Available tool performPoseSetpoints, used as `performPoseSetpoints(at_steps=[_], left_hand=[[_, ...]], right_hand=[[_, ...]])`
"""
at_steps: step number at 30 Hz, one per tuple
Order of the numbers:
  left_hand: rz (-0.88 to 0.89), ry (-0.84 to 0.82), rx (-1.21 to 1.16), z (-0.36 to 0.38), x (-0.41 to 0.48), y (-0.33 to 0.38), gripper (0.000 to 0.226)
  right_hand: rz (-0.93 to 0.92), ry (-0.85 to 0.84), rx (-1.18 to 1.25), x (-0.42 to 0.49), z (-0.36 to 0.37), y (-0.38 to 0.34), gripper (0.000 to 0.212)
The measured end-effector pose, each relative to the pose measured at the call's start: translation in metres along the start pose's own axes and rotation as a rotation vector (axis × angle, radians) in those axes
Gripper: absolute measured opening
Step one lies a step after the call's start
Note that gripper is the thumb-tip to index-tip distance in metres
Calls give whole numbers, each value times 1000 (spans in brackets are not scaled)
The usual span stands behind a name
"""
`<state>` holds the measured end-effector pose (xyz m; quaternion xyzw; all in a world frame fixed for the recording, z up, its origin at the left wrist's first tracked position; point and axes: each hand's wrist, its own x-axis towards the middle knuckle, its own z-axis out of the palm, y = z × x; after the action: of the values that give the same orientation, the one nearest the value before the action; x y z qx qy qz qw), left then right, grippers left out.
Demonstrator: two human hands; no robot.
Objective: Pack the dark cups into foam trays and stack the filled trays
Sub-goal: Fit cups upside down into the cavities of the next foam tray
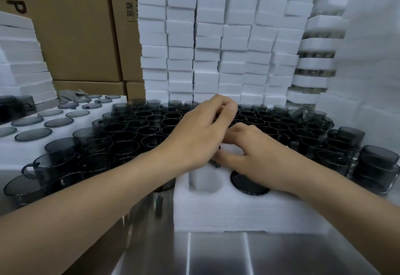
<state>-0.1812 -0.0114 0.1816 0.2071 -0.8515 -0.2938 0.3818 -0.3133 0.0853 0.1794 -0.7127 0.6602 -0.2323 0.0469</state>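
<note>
White foam stacks (216, 36) wall off the upper frame above a steel table (216, 253). Loose dark cups (134, 127) crowd mid-frame. The foam tray (227, 209) sits lower centre, with one seated cup (249, 185) beside an empty pocket (203, 179). The left hand (199, 136) curls its fingers over the cups, and the right hand (259, 157) bends onto the tray; I cannot tell what either holds (something dark peeks between them). The cups look light, rigid, smooth and likely brittle, so pinch the rim or handle.
</note>
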Motion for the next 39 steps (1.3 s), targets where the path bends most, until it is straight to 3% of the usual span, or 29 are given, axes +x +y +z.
performPoseSetpoints(at_steps=[5,9,13,15,17,25,29,39], left_hand=[[48,-244,103,4,-7,0,64],[-31,-453,254,7,-7,-7,84],[-65,-592,465,8,-5,-9,95],[-71,-652,566,10,-4,-9,99],[-74,-691,589,11,-2,-8,97],[-29,-642,568,11,-5,-15,87],[8,-598,561,12,-7,-17,85],[19,-556,558,10,-8,-16,77]], right_hand=[[5,78,102,3,6,3,29],[68,27,184,0,-6,10,16],[200,243,60,3,-29,35,30],[267,360,-118,3,-29,50,34],[332,353,-290,4,-26,66,35],[450,204,-300,7,-21,85,22],[528,123,-318,10,-20,93,34],[523,183,-308,15,-16,104,39]])
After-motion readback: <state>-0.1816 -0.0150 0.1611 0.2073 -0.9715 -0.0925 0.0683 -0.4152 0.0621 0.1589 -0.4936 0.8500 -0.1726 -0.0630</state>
